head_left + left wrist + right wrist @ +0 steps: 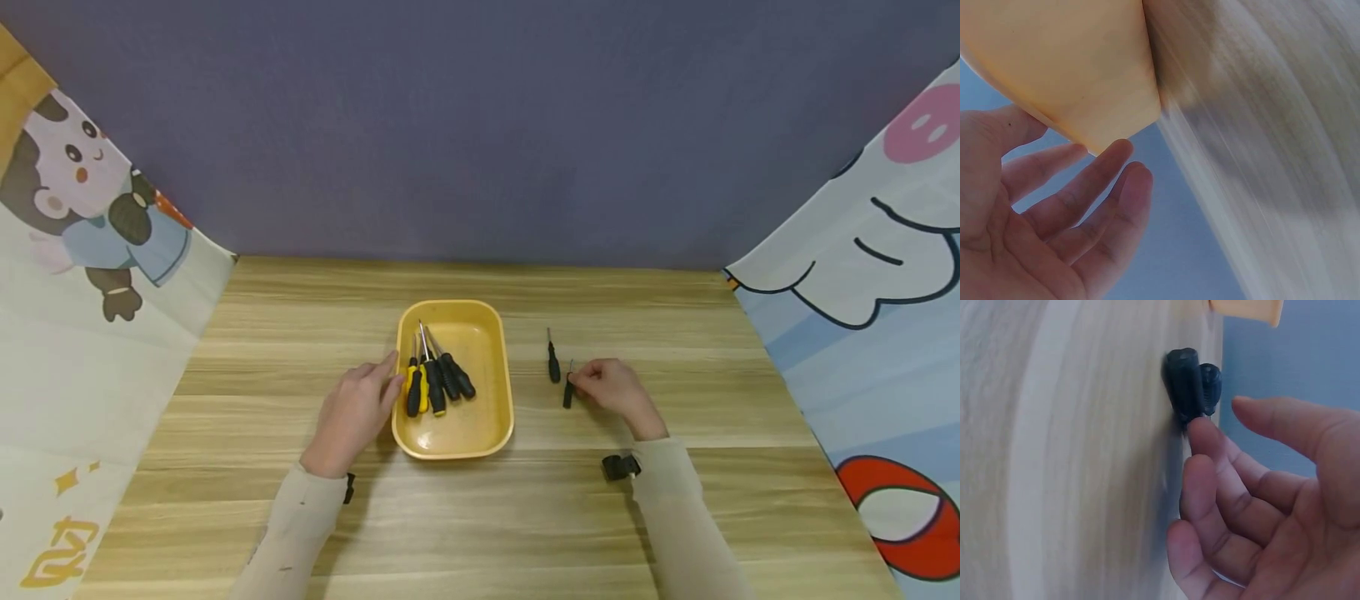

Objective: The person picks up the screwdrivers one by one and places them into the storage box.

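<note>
A yellow plastic tray holds several screwdrivers with black or black-and-yellow handles, bunched on its left side. My left hand holds the tray's left rim, the thumb over the edge and the other fingers along the outer wall. Right of the tray, two small black-handled screwdrivers lie on the table. My right hand is at the nearer screwdriver. In the right wrist view its index fingertip touches near the handle's shaft end, while the thumb stands apart. The other screwdriver lies just beyond.
The wood-grain table ends at a dark blue-grey panel at the back. Cartoon-printed sheets flank it left and right. A black wrist-worn device sits by the right sleeve.
</note>
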Demonstrator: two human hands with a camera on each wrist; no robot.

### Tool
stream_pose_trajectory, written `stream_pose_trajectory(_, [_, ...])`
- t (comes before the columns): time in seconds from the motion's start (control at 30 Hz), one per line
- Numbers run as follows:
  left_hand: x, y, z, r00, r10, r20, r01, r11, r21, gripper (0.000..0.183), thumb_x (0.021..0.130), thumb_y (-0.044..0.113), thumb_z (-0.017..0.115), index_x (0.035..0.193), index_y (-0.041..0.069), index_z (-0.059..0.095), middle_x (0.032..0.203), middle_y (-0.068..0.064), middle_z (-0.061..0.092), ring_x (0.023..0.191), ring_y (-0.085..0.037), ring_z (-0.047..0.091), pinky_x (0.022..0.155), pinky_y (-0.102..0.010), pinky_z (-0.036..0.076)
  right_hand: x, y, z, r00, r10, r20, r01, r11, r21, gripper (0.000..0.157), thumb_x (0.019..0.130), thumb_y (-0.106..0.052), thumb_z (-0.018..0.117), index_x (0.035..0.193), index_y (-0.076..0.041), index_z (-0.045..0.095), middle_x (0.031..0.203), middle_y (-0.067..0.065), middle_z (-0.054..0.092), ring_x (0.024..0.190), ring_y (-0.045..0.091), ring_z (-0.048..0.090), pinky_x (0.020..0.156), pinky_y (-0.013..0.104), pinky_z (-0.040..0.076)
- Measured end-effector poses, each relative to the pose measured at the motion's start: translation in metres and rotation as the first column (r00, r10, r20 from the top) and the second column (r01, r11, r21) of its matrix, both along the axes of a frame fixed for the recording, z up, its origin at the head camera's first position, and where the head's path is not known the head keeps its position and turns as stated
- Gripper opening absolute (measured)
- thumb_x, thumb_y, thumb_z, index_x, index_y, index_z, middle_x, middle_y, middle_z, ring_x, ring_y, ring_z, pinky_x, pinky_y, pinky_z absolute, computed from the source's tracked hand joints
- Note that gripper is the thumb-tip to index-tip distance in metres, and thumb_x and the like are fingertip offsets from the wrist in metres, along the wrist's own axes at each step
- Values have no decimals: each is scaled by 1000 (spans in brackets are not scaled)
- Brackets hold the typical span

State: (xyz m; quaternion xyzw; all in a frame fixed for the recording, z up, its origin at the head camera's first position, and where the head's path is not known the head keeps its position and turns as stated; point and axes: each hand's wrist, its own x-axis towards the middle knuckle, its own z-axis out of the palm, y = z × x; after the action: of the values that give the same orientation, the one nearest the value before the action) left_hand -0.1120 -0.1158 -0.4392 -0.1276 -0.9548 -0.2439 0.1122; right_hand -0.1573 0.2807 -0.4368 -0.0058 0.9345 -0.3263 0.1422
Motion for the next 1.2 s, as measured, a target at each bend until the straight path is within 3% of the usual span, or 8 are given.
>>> stream_pose_trajectory(0.63, [-1,0,-2,1000,-10,-6,11,1000,16,47,99,25,65,139,2,58,114,-25,67,98,-42,66,81,-54,58,-3,-6,-8,1000,-13,10,12,996,86,30,98,-31,63,82,-7,70,70,3,63,58,16,49,52,28,41])
stream_pose_trajectory(1.2, [-2,-2,-4,1000,-11,-4,11,1000,11,47,100,27,64,138,1,58,112,-25,68,95,-40,67,76,-52,60,-6,-6,-11,999,-39,34,37,997,75,26,96,-28,65,84,-6,72,80,5,68,75,23,59,66,33,48])
